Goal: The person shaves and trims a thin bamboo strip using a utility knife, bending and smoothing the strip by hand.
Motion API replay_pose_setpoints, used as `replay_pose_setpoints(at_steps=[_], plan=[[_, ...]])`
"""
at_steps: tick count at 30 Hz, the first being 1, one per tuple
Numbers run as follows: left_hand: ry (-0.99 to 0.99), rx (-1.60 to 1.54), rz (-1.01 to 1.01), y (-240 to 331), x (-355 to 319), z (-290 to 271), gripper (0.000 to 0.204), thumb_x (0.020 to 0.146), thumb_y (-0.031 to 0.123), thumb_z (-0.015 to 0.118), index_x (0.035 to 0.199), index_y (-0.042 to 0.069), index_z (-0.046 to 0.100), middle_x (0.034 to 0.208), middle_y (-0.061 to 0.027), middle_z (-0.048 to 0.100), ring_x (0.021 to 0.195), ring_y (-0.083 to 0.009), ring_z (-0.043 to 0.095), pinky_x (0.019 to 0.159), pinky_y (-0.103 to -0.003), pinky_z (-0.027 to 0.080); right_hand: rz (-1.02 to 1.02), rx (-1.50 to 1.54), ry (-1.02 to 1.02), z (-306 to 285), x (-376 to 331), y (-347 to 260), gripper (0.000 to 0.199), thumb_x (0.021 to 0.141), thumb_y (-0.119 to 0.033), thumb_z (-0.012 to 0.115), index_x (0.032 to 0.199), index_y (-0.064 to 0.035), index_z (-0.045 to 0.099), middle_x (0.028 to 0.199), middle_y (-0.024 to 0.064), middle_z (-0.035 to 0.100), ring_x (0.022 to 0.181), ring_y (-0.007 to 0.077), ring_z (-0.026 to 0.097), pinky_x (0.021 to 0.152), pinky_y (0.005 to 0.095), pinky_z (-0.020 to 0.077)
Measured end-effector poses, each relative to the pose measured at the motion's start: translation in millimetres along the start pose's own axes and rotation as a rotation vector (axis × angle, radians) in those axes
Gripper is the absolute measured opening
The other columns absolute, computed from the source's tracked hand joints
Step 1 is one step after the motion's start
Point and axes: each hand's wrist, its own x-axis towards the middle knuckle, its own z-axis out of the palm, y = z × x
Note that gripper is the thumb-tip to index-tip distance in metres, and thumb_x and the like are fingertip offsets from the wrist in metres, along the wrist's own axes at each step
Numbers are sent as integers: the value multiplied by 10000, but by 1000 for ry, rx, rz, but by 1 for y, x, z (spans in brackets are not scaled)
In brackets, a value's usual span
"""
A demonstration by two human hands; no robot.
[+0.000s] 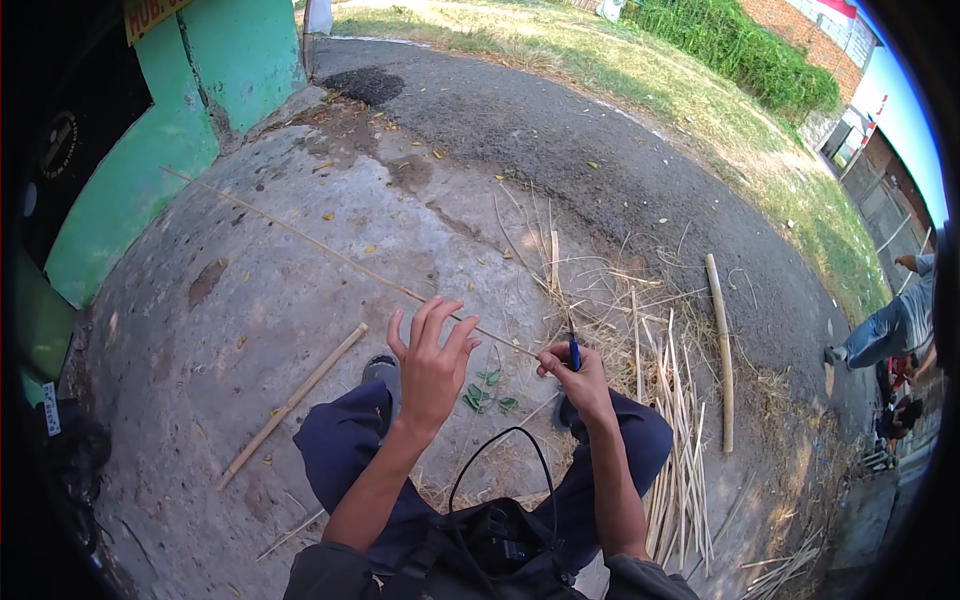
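A long thin bamboo strip (300, 232) slants from the far left down to my right hand (583, 382). That hand is closed round a knife (574, 350) with a blue handle, its dark blade pointing away from me. The near end of the strip meets the thumb and fingertips of the same hand. My left hand (432, 362) is raised over the strip with its fingers spread. The strip passes by its fingertips; whether they touch it I cannot tell.
Split bamboo strips (680, 450) lie in a pile beside my right leg, with shavings (610, 290) beyond. Bamboo poles lie left (292, 405) and right (720, 350). Green leaves (488, 390) are between my feet. A green wall (150, 190) stands left; another person (895, 320) is far right.
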Motion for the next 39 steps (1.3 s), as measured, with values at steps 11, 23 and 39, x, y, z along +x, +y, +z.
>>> replay_pose_setpoints(at_steps=[11,23,39], plan=[[-253,-1153,-659,-5,-11,45,465,1037,126,731,1445,-29,571,1413,-174,628,1233,-258,692,973,-374,613,259,433,-12,46,-16,10,261,1085,-244,691,1199,-11,714,846,13,717,536,-1,361,491,212,253],[-302,-1311,-684,-6,-3,29,314,1047,83,711,1326,-52,660,1067,-145,788,956,-197,785,825,-317,664,234,436,-142,48,-19,-3,258,1071,-224,702,1192,3,724,841,46,753,550,0,368,506,210,258],[-229,-1373,-644,-4,-1,19,238,1079,33,634,1295,-68,647,1066,-169,779,1024,-220,777,885,-338,661,210,362,-59,49,-20,-13,295,979,-219,816,1186,-15,763,950,50,811,644,18,494,589,218,369]])
